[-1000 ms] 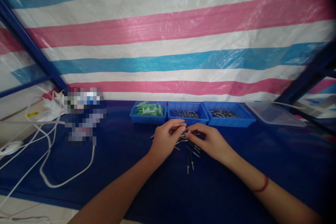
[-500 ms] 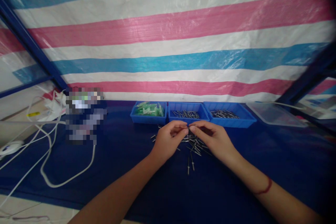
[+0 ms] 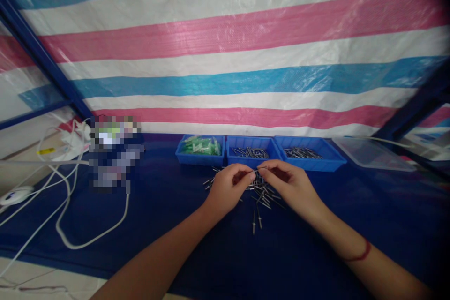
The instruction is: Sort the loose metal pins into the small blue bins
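My left hand (image 3: pixel 227 190) and my right hand (image 3: pixel 293 190) meet over a pile of blind rivets (image 3: pixel 264 195) on the blue table. Between their closed fingertips they hold one thin metal blind rivet (image 3: pixel 255 171), lying roughly level and mostly covered by the fingers. The pile spreads under and behind both hands, partly hidden. Nearer to me, a blind rivet (image 3: pixel 253 226) and another beside it (image 3: pixel 259 221) lie apart from the pile.
Behind my hands stand three blue bins: one with green packets (image 3: pixel 201 145), a middle bin (image 3: pixel 242 140) and a right bin (image 3: pixel 332 161), both holding rivets. A clear plastic lid (image 3: pixel 372 152) lies at right. White cables (image 3: pixel 75 247) loop across the left side.
My fingertips have drawn slightly apart, and the rivet between them shows more plainly. The whole view has shifted slightly. The loose rivets lie as before.
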A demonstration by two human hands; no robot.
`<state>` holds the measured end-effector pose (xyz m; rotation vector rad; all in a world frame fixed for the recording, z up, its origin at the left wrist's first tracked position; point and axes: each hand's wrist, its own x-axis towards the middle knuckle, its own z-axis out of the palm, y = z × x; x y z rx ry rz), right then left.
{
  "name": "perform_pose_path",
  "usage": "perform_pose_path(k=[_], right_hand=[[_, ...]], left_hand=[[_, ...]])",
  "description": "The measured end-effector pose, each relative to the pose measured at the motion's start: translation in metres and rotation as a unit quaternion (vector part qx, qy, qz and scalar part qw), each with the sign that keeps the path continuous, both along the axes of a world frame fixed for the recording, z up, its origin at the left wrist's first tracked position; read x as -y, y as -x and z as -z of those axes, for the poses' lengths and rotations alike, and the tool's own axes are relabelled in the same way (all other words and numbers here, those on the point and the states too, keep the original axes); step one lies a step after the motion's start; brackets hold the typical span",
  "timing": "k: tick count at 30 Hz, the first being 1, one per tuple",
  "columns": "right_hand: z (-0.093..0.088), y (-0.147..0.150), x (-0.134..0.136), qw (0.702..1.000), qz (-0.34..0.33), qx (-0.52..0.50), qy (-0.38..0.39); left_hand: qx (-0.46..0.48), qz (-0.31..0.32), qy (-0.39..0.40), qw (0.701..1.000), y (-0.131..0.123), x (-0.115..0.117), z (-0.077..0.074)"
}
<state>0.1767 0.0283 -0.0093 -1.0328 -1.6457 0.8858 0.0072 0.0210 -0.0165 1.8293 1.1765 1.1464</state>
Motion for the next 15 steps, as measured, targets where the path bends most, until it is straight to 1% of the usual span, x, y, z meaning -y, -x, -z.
perform_pose_path(k=[3, 4, 6, 7, 9, 11, 13, 14, 15], right_hand=[[-0.002, -0.005, -0.005, 0.997, -0.017, 0.076, -0.025], [-0.003, -0.009, -0.007, 0.994, -0.005, 0.101, -0.043], [-0.006, -0.022, -0.015, 0.984, 0.057, 0.143, -0.09], [-0.007, -0.031, -0.02, 0.975, 0.107, 0.162, -0.112], [-0.007, -0.053, -0.032, 0.944, 0.215, 0.206, -0.142], [-0.005, -0.074, -0.043, 0.898, 0.314, 0.276, -0.138], [-0.002, -0.091, -0.052, 0.855, 0.345, 0.368, -0.119], [0.0, -0.095, -0.055, 0.845, 0.351, 0.386, -0.121], [0.001, -0.098, -0.057, 0.842, 0.346, 0.391, -0.131]], left_hand=[[-0.023, -0.019, -0.022, 0.999, 0.003, 0.0, -0.006], [-0.041, -0.024, -0.033, 0.998, 0.004, 0.0, -0.007], [-0.102, -0.02, -0.065, 0.992, 0.005, 0.002, -0.01], [-0.144, -0.013, -0.085, 0.986, 0.006, 0.003, -0.011], [-0.23, 0.004, -0.116, 0.966, 0.008, 0.005, -0.011], [-0.3, 0.015, -0.127, 0.945, 0.009, 0.008, -0.008], [-0.347, 0.022, -0.126, 0.929, 0.01, 0.009, -0.004], [-0.363, 0.024, -0.127, 0.923, 0.01, 0.009, -0.002], [-0.374, 0.025, -0.127, 0.918, 0.01, 0.008, -0.001]])
